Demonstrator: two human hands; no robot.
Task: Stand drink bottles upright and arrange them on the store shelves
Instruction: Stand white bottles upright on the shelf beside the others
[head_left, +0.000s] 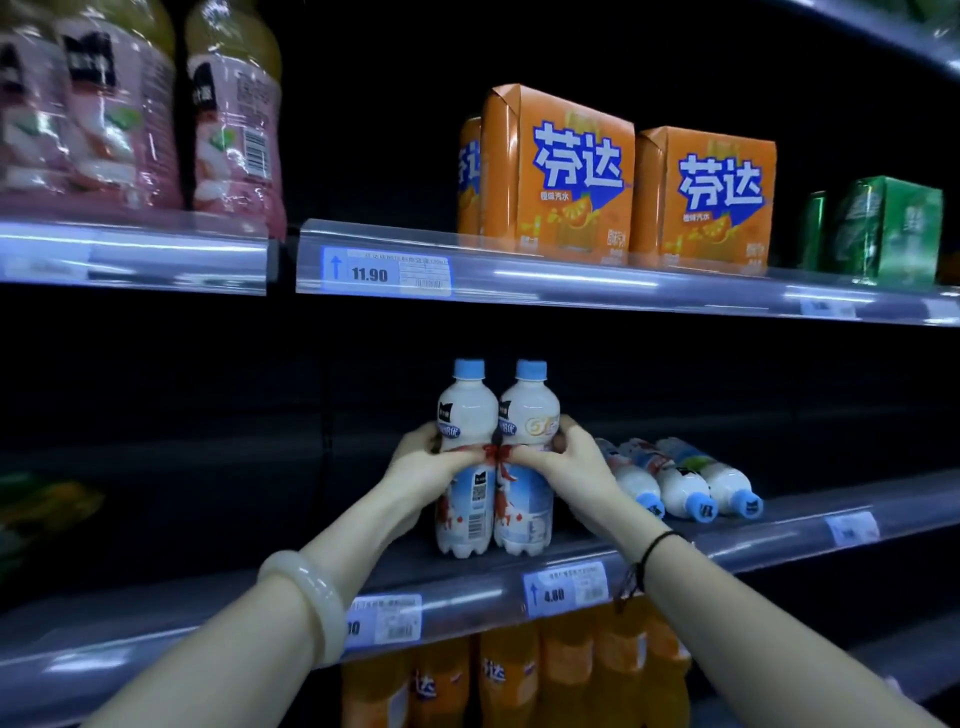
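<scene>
On the middle shelf (753, 540), close to its near edge, two white drink bottles with blue caps stand upright, side by side and touching: left bottle (464, 415), right bottle (531, 410). Left hand (421, 462) wraps the left bottle's waist from the left, grip closed around it, thumb across the front. Right hand (563, 460) does likewise on the right bottle from the right, grip closed around it. Thumb tips nearly meet at the seam between the two bottles. Just to the right, three lying bottles (685, 483) of the same kind rest on their sides, packed together, caps toward the near edge. Pale bangle (306, 597) on left wrist; black cord (655, 548) on right wrist. Upper shelf: orange cartons (558, 171), green cartons (888, 228) at right, pink-labelled bottles (234, 130) at left. Lower shelf: orange soda bottles (509, 675). Price tag (566, 590) below the upright pair reads 4.80.
</scene>
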